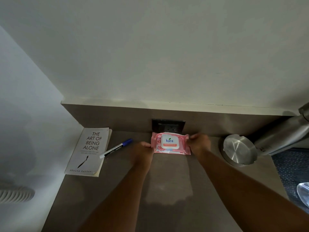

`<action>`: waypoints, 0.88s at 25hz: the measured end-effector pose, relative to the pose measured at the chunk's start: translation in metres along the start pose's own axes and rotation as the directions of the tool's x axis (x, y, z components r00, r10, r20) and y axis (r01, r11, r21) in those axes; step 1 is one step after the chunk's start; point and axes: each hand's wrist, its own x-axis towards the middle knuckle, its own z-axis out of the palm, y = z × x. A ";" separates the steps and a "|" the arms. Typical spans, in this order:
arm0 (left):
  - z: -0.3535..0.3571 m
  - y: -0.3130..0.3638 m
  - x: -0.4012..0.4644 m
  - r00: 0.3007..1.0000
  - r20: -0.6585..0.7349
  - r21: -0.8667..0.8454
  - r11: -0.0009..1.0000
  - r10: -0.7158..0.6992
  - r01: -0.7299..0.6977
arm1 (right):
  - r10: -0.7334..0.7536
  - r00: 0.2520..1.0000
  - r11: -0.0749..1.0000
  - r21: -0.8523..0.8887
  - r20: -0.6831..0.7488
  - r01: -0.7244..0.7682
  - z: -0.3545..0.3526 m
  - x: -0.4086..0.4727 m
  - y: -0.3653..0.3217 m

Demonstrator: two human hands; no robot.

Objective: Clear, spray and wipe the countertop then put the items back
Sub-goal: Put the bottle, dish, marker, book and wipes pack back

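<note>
A pink pack of wet wipes point(170, 144) with a white lid lies flat on the brown countertop point(167, 190), close to the back wall. My left hand point(143, 150) pinches its left edge and my right hand point(199, 144) pinches its right edge. A white book point(89, 150) lies at the far left of the countertop. Across the book's right edge rests a marker point(116, 148) with a blue cap. A round steel ashtray point(239, 151) sits at the right.
A dark socket plate point(168, 125) is set in the backsplash just behind the wipes. A steel bottle point(282, 133) leans in from the right, above the ashtray. Walls close the left and back. Blue floor point(291, 171) lies beyond the right edge.
</note>
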 end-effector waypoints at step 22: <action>-0.169 -0.104 0.019 0.915 -0.305 0.569 0.821 0.265 -0.048 | -0.664 0.288 0.004 -0.382 0.690 0.924 0.178 -0.085 -0.169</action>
